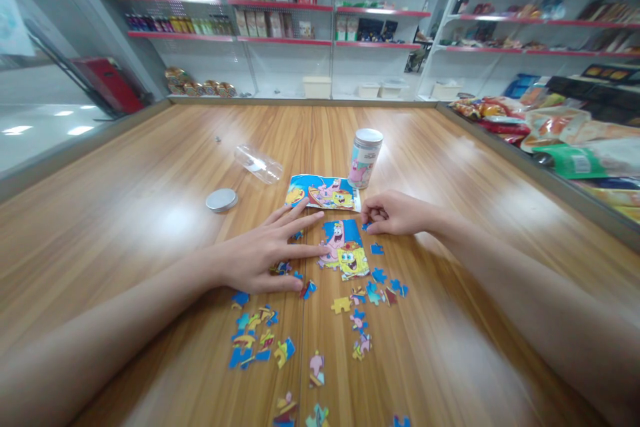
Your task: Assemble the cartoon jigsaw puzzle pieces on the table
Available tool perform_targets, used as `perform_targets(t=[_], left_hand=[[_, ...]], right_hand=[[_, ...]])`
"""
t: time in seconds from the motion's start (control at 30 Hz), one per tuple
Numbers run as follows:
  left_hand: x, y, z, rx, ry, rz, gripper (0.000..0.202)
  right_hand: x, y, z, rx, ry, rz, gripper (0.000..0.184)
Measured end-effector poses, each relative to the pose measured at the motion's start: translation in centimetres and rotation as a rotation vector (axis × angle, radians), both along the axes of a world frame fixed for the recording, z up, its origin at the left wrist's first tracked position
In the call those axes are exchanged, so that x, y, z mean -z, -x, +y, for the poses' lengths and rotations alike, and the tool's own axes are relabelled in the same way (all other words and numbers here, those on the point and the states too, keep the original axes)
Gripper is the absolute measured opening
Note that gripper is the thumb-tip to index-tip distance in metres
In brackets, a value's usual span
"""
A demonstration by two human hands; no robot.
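My left hand (267,250) lies spread on the wooden table, its fingertips reaching the partly joined jigsaw puzzle (345,250) with pink and yellow cartoon characters. Some loose pieces are partly hidden beneath this hand. To the right of the puzzle, my right hand (393,212) has curled fingers pinching a small blue puzzle piece (367,227) at the tabletop. Just behind the puzzle lies a printed picture sheet (325,192) of the same characters. Loose puzzle pieces (255,337) are scattered on the near left, with more pieces (373,292) below the puzzle's right side.
A printed can (365,159) stands upright behind the sheet. A clear plastic cylinder (258,164) lies on its side near a round silver lid (221,199). Packaged goods (575,140) crowd the right side, beyond the table's raised edge. Stocked shelves (280,5) line the back.
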State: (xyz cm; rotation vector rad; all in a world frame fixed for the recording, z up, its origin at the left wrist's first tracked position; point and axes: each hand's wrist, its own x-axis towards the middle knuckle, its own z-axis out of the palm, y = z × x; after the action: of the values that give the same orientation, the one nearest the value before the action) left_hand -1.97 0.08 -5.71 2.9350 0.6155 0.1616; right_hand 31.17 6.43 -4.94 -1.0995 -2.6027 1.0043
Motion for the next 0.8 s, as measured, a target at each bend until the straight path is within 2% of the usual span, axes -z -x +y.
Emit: perform_targets(t=[0.13,0.37,0.53,0.6,0.73,0.8], left_hand=[[0.0,0.0,0.0,0.005,0.001,-0.001,0.073],[0.1,0.1,0.1,0.003,0.022,-0.038,0.070],[0.1,0.2,0.1,0.005,0.025,-0.028,0.070],[0.0,0.2,0.1,0.005,0.021,-0.007,0.071],[0.0,0.2,0.1,0.003,0.018,-0.016,0.070],[0.0,0.2,0.1,-0.001,0.025,-0.032,0.069]], right_hand=[[0.6,-0.4,0.5,-0.005,0.087,0.100,0.020],[1.1,-1.1,0.9,-0.051,0.134,0.211,0.015],[0.8,-1.5,0.9,0.069,0.317,0.285,0.031],[0.7,-1.3,0.8,0.086,0.299,0.264,0.032],[0.6,-0.4,0.5,0.045,0.136,0.165,0.024],[0.5,-0.2,0.5,0.008,0.133,0.141,0.023]])
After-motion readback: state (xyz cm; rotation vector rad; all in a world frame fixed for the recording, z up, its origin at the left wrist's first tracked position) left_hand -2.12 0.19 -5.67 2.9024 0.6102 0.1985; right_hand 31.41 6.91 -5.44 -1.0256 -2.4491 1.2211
